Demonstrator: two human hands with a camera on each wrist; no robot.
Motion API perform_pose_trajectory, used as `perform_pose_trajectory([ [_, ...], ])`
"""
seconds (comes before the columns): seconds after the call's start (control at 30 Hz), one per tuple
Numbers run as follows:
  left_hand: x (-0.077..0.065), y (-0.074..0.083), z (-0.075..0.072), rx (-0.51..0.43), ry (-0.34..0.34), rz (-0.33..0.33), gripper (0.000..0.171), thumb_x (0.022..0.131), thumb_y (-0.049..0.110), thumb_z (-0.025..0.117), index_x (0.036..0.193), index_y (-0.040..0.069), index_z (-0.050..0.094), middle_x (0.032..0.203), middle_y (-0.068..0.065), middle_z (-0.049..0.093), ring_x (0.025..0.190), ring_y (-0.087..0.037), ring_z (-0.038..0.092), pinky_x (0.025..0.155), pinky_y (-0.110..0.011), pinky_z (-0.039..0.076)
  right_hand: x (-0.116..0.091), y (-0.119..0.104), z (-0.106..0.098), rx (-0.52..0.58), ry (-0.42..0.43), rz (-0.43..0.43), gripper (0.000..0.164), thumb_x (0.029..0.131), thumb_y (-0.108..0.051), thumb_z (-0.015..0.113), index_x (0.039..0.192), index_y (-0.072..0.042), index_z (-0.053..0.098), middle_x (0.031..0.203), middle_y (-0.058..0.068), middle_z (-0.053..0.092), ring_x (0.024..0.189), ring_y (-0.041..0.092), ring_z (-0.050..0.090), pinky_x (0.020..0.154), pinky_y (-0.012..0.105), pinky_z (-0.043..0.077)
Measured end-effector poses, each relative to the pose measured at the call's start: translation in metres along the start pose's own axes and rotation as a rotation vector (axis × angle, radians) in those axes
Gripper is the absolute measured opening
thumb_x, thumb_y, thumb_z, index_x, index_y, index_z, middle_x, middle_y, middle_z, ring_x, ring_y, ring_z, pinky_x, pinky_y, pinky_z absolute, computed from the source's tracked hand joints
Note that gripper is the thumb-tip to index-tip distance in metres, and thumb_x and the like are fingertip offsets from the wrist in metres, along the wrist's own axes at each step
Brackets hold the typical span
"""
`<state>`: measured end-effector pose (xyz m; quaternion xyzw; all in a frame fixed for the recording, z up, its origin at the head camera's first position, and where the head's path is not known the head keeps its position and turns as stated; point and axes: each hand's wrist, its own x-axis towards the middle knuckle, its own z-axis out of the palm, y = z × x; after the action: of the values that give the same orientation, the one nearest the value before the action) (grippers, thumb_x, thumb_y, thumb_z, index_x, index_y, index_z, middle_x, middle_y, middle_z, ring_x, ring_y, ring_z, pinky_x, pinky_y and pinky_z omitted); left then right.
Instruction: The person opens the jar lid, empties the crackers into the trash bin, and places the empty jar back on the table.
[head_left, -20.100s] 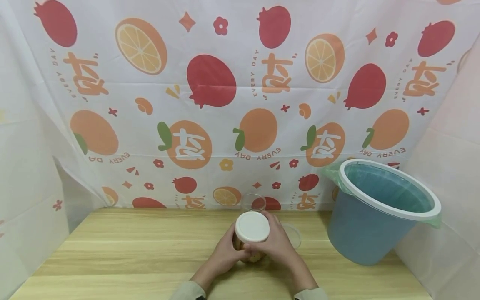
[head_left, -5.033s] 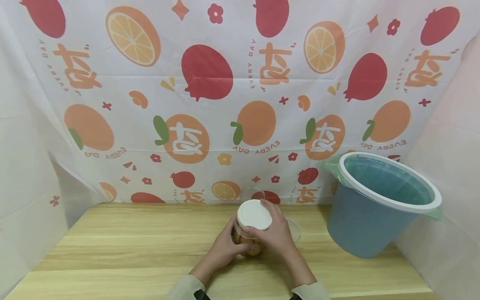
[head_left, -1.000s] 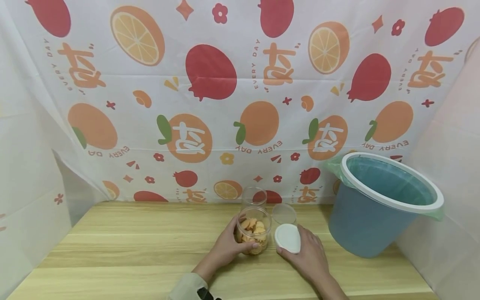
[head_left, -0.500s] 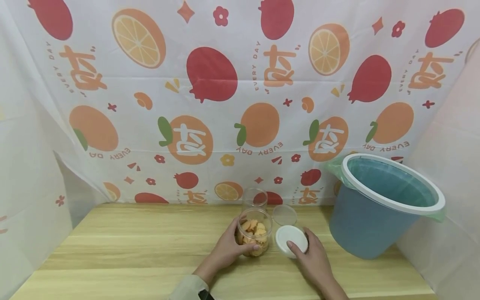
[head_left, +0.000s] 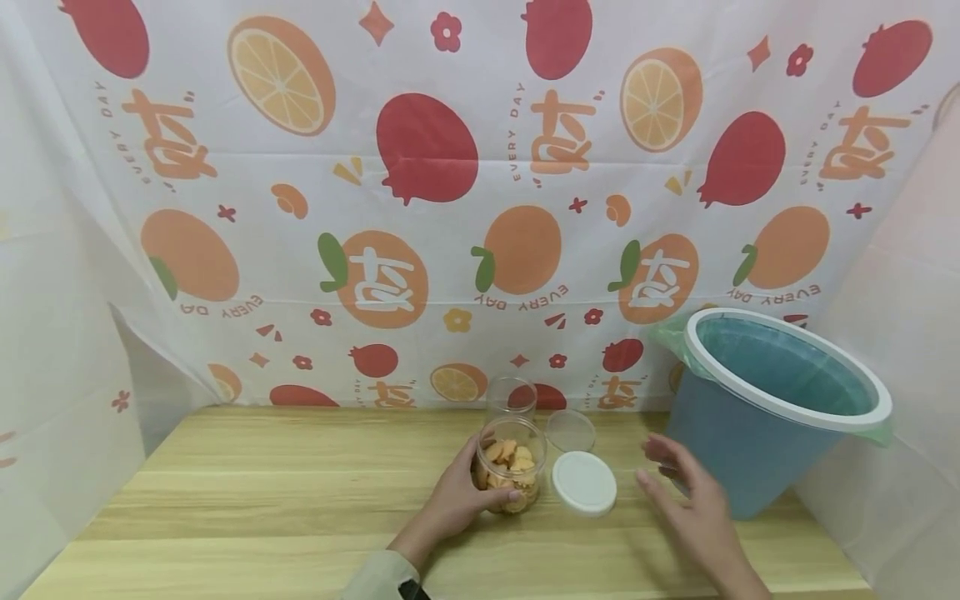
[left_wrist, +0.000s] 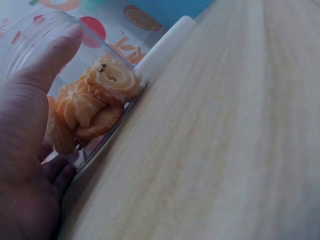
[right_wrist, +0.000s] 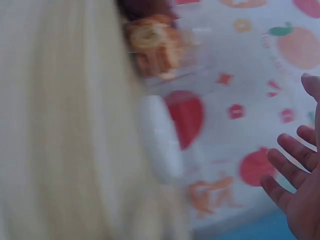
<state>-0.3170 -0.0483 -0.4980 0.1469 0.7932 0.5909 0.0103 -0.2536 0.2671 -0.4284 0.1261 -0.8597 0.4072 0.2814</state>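
A clear jar (head_left: 512, 467) of cookies (head_left: 507, 463) stands uncovered on the wooden table, and my left hand (head_left: 459, 492) grips its side, the thumb across the front. In the left wrist view that thumb lies along the jar wall, with piped cookies (left_wrist: 80, 105) behind the plastic. The white lid (head_left: 584, 482) lies flat on the table just right of the jar. My right hand (head_left: 693, 508) hovers between the lid and the bin, fingers spread apart and holding nothing. The right wrist view shows these spread fingers (right_wrist: 295, 170) away from the blurred lid (right_wrist: 159, 137).
Behind the jar stands an empty clear jar (head_left: 511, 393) by the fruit-print cloth. A clear round disc (head_left: 571, 431) lies beside it. At the right, a blue bin (head_left: 738, 450) with a green liner stands near my right hand. The wooden table (head_left: 262, 500) extends to the left.
The white lid has come off the cookie jar and been set down to its right. My right hand has let go of it and moved right, toward the bin. My left hand stays on the jar.
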Motion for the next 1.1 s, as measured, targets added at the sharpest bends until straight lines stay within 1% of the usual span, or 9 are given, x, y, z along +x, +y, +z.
perform_pose_trajectory([
  [0.17,0.000,0.000,0.000,-0.005,0.007,-0.009,0.104,0.076,0.038,0.089,0.159,0.022,0.029,0.160,-0.012,0.041,0.148,-0.037,0.037,0.121,-0.063,0.025,0.013,-0.018,-0.041,0.027,0.105,-0.135,0.051,0.086,0.007,0.073,0.134,-0.004,0.061,0.121,-0.018,0.068,0.109,-0.010,0.061,0.094,0.005,0.045],
  [0.37,0.000,0.001,-0.001,0.000,0.011,-0.005,0.104,0.075,0.039,0.089,0.159,0.021,0.029,0.160,-0.013,0.041,0.148,-0.038,0.038,0.121,-0.063,0.026,0.036,-0.027,-0.084,-0.040,0.210,-0.174,0.046,0.085,0.009,0.072,0.130,0.003,0.063,0.119,-0.031,0.064,0.105,-0.014,0.061,0.092,0.003,0.045],
  [0.67,0.000,0.001,0.001,-0.015,0.020,-0.007,0.103,0.075,0.037,0.090,0.158,0.023,0.031,0.159,-0.013,0.042,0.147,-0.037,0.039,0.121,-0.061,0.027,0.062,-0.020,-0.139,-0.232,0.337,0.019,0.037,0.094,-0.019,0.071,0.131,-0.016,0.067,0.118,-0.041,0.058,0.101,-0.026,0.047,0.081,-0.002,0.036],
  [0.8,0.000,0.001,0.000,-0.020,0.022,-0.005,0.104,0.075,0.037,0.090,0.159,0.021,0.030,0.160,-0.013,0.041,0.148,-0.036,0.038,0.122,-0.059,0.026,0.075,-0.012,-0.159,-0.304,0.408,0.145,0.036,0.097,-0.027,0.067,0.132,-0.018,0.067,0.124,-0.037,0.059,0.105,-0.027,0.044,0.087,0.001,0.035],
  [0.87,0.000,0.000,0.000,-0.025,0.018,-0.007,0.104,0.076,0.037,0.090,0.159,0.020,0.030,0.160,-0.013,0.040,0.148,-0.036,0.037,0.123,-0.059,0.026,0.080,-0.006,-0.168,-0.348,0.418,0.214,0.039,0.100,-0.031,0.063,0.136,-0.018,0.064,0.135,-0.026,0.060,0.117,-0.021,0.045,0.091,0.002,0.034],
  [0.97,0.000,-0.001,0.001,-0.018,0.017,-0.007,0.104,0.076,0.038,0.089,0.159,0.019,0.030,0.161,-0.013,0.040,0.148,-0.035,0.038,0.123,-0.059,0.026,0.085,0.005,-0.180,-0.407,0.401,0.296,0.043,0.103,-0.034,0.055,0.142,-0.016,0.058,0.150,-0.003,0.056,0.138,0.005,0.049,0.102,0.008,0.033],
  [1.0,0.000,-0.001,0.001,-0.025,0.014,-0.008,0.105,0.076,0.037,0.089,0.159,0.019,0.029,0.161,-0.013,0.040,0.148,-0.035,0.038,0.122,-0.059,0.026,0.087,0.010,-0.184,-0.420,0.383,0.304,0.045,0.104,-0.033,0.052,0.144,-0.013,0.056,0.152,0.006,0.054,0.142,0.018,0.048,0.110,0.015,0.036],
  [1.07,0.001,-0.001,0.002,-0.039,0.010,-0.011,0.105,0.076,0.036,0.089,0.160,0.017,0.028,0.160,-0.014,0.040,0.147,-0.035,0.039,0.122,-0.058,0.028,0.089,0.019,-0.190,-0.442,0.339,0.315,0.049,0.106,-0.033,0.046,0.148,-0.007,0.049,0.155,0.020,0.047,0.144,0.041,0.043,0.121,0.038,0.036],
  [1.1,0.001,-0.001,0.002,-0.046,0.007,-0.011,0.106,0.076,0.035,0.089,0.160,0.017,0.027,0.159,-0.014,0.041,0.147,-0.034,0.040,0.122,-0.057,0.028,0.090,0.024,-0.194,-0.452,0.316,0.314,0.051,0.107,-0.033,0.044,0.149,-0.004,0.046,0.155,0.024,0.044,0.142,0.048,0.041,0.121,0.050,0.036],
])
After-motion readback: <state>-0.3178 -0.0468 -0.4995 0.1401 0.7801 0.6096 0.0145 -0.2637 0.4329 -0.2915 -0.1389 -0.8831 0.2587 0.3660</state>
